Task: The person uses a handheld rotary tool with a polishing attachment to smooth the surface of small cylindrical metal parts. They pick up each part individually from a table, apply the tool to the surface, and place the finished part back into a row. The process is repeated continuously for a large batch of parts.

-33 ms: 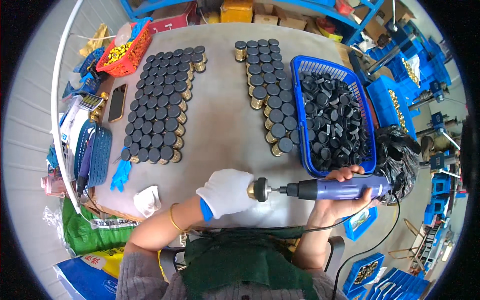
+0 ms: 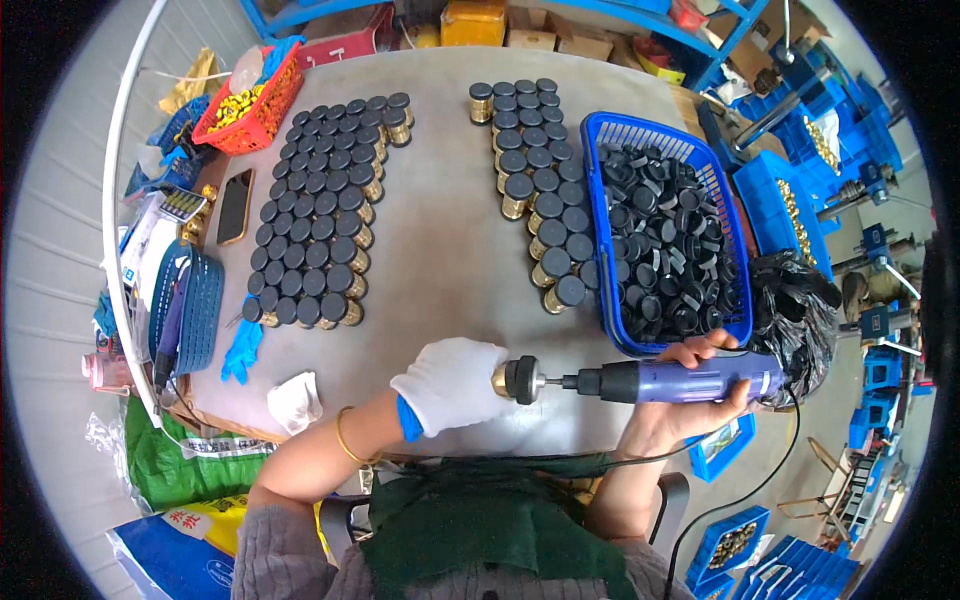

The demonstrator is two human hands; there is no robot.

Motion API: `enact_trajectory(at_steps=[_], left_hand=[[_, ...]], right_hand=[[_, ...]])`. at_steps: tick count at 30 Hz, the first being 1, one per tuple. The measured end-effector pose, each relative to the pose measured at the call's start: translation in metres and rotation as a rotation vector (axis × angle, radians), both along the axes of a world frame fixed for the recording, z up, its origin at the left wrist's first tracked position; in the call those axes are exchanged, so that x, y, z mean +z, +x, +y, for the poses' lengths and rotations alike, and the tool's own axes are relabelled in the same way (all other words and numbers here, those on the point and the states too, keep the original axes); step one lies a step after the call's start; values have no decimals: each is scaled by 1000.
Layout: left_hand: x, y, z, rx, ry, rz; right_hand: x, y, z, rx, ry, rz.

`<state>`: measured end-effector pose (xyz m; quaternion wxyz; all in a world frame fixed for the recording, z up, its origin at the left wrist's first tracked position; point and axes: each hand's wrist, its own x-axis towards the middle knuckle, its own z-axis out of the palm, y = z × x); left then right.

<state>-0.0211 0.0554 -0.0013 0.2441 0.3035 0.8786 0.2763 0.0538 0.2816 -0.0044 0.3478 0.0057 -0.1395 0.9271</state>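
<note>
My left hand point(image 2: 452, 386), in a white glove, is closed around a brass cylindrical fitting point(image 2: 499, 381) with a black cap point(image 2: 520, 380) at its right end. The piece lies sideways above the near edge of the table. From the right, my bare right hand point(image 2: 662, 420) grips a purple and black electric screwdriver point(image 2: 690, 380). Its thin metal bit point(image 2: 552, 380) points left and meets the middle of the cap. How deep the bit sits cannot be made out. The glove hides most of the brass body.
Capped brass fittings stand upright in a left block point(image 2: 315, 228) and a right block point(image 2: 538, 157). A blue basket point(image 2: 592, 200) of black caps sits right of them. Leftward are a phone point(image 2: 235, 205), a red basket point(image 2: 270, 125) and a blue glove point(image 2: 241, 352). The screwdriver's cord point(image 2: 690, 520) hangs down.
</note>
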Motion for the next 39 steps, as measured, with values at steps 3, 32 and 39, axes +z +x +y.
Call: enact_trajectory(at_steps=[3, 32, 39], left_hand=[[9, -9, -6, 16, 141, 225], [10, -25, -3, -132, -13, -216], [11, -25, 6, -121, -136, -47]], right_hand=[[10, 0, 12, -44, -39, 53], [-6, -16, 8, 32, -112, -27], [-6, -22, 2, 7, -62, -21]])
